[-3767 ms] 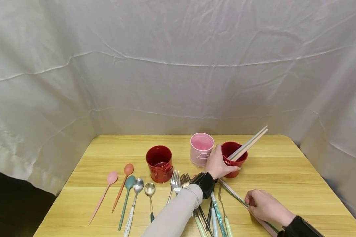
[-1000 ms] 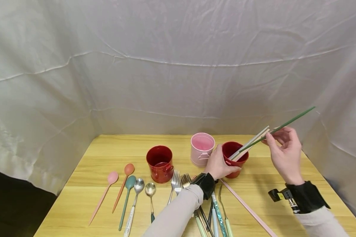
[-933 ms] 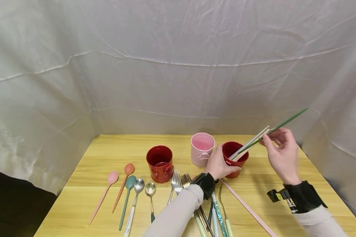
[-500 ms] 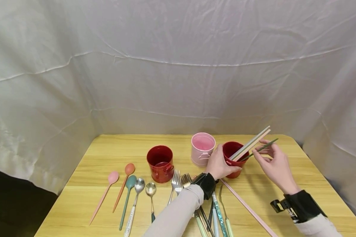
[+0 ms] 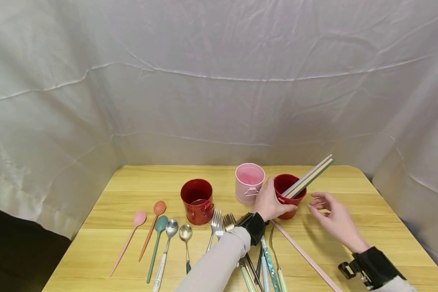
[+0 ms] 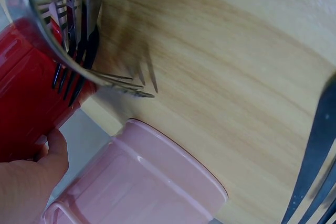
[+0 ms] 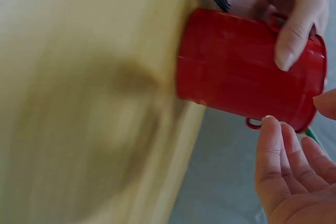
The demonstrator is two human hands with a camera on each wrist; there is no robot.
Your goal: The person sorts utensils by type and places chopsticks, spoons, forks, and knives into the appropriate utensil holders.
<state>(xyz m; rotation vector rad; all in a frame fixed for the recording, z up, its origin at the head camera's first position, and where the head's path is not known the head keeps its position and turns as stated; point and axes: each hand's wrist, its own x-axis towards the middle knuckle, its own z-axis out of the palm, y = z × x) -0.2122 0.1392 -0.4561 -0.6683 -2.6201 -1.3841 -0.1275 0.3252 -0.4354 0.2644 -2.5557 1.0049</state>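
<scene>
My left hand (image 5: 271, 203) holds the right-hand red bucket (image 5: 286, 215) by its side, thumb across the front just under the rim. Out of that bucket lean a grey chopstick (image 5: 310, 173), a beige chopstick and a green chopstick (image 5: 322, 173), tilted to the right. To the right of the bucket my right hand (image 5: 332, 219) hovers with loosely bent fingers and holds nothing. In the right wrist view its fingertips are close to the bucket's small side loop; whether they touch it I cannot tell. A pink chopstick (image 5: 306, 257) lies on the table between the hands.
A pink bucket (image 5: 245, 194) stands left of my left hand, another red bucket (image 5: 198, 213) further left. Several spoons (image 5: 154, 247) lie at the left. Several forks (image 5: 216, 222) and other long-handled cutlery (image 5: 270, 267) lie under and beside the left forearm. Pale cloth (image 5: 219, 101) hangs behind the table.
The right hand picked up the green chopstick from the table, lowered it into the right-hand red bucket and let it go, then drew down and away. The left hand stays on the bucket.
</scene>
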